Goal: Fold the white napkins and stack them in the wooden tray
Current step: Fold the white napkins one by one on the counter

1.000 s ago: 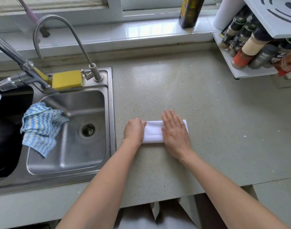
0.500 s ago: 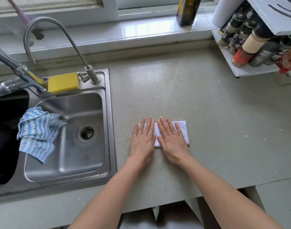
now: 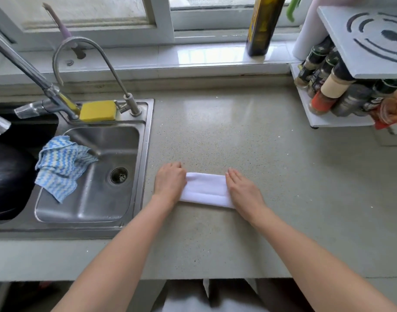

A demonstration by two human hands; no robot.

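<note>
Got the white napkin folded into a strip on the counter, right of the sink. My left hand curls over its left end, right hand presses flat, fingers straight, gripping nothing.

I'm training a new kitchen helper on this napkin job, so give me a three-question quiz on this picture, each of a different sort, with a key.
1. True or false: the napkin lies on the counter, not in the sink.
2. Which hand rests on the napkin's end nearer the sink? A) left hand B) right hand C) neither
3. Fill in: the blue striped cloth hangs over the sink's ____ edge.

Key: 1 true; 2 A; 3 left.
</note>
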